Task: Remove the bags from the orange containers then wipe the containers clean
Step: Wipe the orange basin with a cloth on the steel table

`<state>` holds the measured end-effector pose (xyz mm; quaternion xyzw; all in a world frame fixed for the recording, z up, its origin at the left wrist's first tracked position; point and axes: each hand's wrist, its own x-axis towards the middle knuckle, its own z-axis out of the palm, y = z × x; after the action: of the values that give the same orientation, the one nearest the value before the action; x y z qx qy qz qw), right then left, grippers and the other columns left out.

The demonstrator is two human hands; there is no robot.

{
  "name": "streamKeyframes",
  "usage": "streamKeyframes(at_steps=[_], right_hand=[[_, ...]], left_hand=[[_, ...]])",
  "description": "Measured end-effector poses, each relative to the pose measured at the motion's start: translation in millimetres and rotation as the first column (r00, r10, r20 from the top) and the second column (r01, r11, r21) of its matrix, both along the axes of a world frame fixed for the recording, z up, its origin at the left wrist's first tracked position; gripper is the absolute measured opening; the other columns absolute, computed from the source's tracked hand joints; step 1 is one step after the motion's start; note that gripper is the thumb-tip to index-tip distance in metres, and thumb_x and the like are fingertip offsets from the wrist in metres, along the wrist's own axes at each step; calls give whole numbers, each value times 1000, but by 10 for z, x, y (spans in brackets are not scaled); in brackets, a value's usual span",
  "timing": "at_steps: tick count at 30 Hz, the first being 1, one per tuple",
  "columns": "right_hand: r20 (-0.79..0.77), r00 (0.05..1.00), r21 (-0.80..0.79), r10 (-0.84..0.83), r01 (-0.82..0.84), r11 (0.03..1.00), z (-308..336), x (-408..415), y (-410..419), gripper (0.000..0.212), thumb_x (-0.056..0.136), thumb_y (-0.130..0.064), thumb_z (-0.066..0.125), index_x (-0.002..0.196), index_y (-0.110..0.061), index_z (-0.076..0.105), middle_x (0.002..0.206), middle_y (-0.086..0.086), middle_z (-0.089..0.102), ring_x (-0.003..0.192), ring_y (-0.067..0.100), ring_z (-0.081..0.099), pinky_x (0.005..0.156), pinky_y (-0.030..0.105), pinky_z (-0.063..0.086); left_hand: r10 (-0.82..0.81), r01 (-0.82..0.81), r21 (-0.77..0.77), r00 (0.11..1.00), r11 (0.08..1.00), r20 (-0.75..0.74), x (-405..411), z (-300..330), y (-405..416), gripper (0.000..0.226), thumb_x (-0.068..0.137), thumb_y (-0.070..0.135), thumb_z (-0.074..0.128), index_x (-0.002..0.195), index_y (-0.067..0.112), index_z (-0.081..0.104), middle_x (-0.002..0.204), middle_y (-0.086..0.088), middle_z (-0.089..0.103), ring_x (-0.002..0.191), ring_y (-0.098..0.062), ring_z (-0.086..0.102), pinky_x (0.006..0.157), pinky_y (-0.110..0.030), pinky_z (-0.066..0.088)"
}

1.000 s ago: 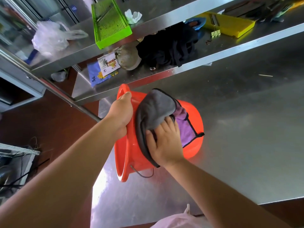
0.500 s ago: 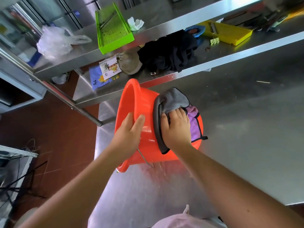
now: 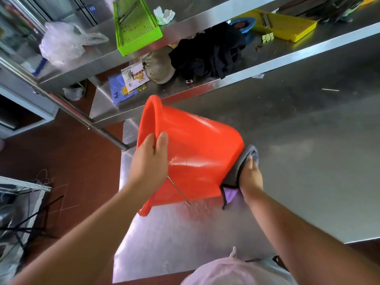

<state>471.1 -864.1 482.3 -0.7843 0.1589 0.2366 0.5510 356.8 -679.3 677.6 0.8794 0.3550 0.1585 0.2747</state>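
Gripping tilted orange bucket (image 3: 197, 153) rim — left hand (image 3: 149, 167), right hand (image 3: 249, 177) fingers pressing cloth (image 3: 236, 171) against base

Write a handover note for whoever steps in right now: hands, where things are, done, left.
Left hand grips the rim of the orange bucket, which lies tilted on its side on the steel table.
Right hand presses the grey cloth against the bucket's base.
Done: no bag visible in this bucket; its outside is being wiped.
Left: finish wiping; inside not visible. No other orange container in view.
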Motion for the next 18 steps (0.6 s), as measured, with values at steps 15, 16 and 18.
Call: streamKeyframes(at_steps=[15, 16, 18], right_hand=[[550, 671, -310, 497, -389, 868, 617, -14, 160, 31, 100, -19, 41, 102, -3, 67, 113, 18, 64, 117, 37, 53, 103, 47, 38], [586, 643, -310, 492, -383, 870, 717, -64, 234, 31, 98, -23, 40, 97, -6, 66, 111, 15, 64, 117, 35, 53, 102, 45, 37], [674, 577, -241, 461, -419, 875, 971, -193, 419, 32, 96, -27, 39, 92, -8, 64, 107, 11, 66, 113, 33, 54, 99, 49, 38]], left_hand=[[275, -268, -475, 960, 838, -56, 439, 247, 227, 42, 94, 56, 49, 74, 19, 55, 55, 4, 47, 55, -19, 47, 63, -31, 42], [269, -258, -462, 962, 848, -44, 494, 250, 200, 41, 97, 54, 47, 76, 20, 54, 54, 5, 47, 54, -18, 47, 61, -27, 41], [202, -199, -376, 979, 905, -32, 624, 265, 162, 38, 104, 44, 43, 73, 22, 47, 63, 6, 47, 54, -12, 45, 51, -19, 37]])
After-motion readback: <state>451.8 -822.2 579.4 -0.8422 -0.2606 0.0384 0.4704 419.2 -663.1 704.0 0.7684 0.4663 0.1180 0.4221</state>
